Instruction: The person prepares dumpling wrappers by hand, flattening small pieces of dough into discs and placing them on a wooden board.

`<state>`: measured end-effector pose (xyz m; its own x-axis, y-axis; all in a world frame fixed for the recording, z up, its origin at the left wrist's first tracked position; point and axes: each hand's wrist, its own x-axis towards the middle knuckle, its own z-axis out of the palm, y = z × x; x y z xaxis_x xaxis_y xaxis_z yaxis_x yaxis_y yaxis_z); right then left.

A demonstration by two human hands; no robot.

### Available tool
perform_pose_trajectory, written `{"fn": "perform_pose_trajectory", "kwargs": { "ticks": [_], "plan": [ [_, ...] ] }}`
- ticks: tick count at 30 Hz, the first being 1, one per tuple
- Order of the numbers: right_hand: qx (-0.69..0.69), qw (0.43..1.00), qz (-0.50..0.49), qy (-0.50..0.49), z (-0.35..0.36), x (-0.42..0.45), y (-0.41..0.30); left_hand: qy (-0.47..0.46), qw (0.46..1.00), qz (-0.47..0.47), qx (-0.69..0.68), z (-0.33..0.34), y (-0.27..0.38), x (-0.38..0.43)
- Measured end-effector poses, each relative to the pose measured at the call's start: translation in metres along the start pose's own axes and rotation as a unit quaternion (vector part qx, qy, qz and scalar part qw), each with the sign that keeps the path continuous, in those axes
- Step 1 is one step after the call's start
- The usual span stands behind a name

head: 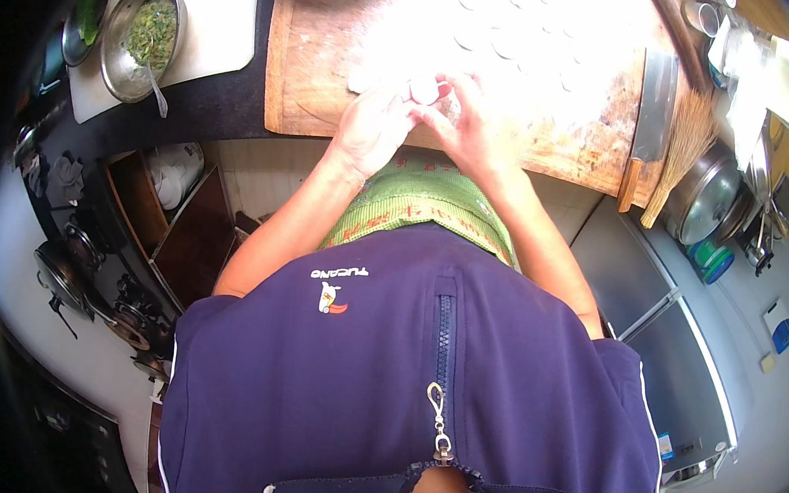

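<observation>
Over the front part of a wooden board, my left hand and my right hand meet at the fingertips. Between them is a small piece of white dough, pinched by the fingers of both. Glare washes out much of the fingers and the dough's outline. Another pale piece, perhaps dough, shows by the left fingers. Several round pale pieces, faint in the bright light, lie farther back on the floured board. To the left, a metal bowl holds a chopped green filling with a metal spoon in it.
A cleaver and a straw brush lie along the board's right edge, near a rolling pin or wooden rod. A lidded pot stands farther right. The bowl rests on a white cutting board; an open cabinet is below left.
</observation>
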<state>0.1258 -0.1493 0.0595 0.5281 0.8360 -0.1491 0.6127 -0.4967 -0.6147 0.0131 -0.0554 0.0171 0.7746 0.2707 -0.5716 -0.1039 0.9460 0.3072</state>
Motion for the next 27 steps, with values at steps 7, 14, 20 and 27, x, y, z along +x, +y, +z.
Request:
{"fn": "perform_pose_trajectory", "kwargs": {
  "ticks": [7,14,20,27],
  "plan": [
    [0.082,0.983,0.145,-0.072,0.012,0.01,0.009,0.043,0.997,-0.015,-0.06,-0.009,-0.002,-0.004],
    [0.048,0.986,0.15,-0.056,0.027,0.052,0.005,0.063,0.996,0.044,0.041,-0.021,0.017,-0.022],
    [-0.023,0.996,0.079,-0.02,0.039,0.042,0.006,0.109,0.992,0.036,0.045,-0.038,0.024,-0.03],
    [-0.064,0.994,0.09,-0.021,0.031,0.032,-0.009,0.103,0.992,0.043,0.063,-0.036,0.027,-0.036]
  ]
}}
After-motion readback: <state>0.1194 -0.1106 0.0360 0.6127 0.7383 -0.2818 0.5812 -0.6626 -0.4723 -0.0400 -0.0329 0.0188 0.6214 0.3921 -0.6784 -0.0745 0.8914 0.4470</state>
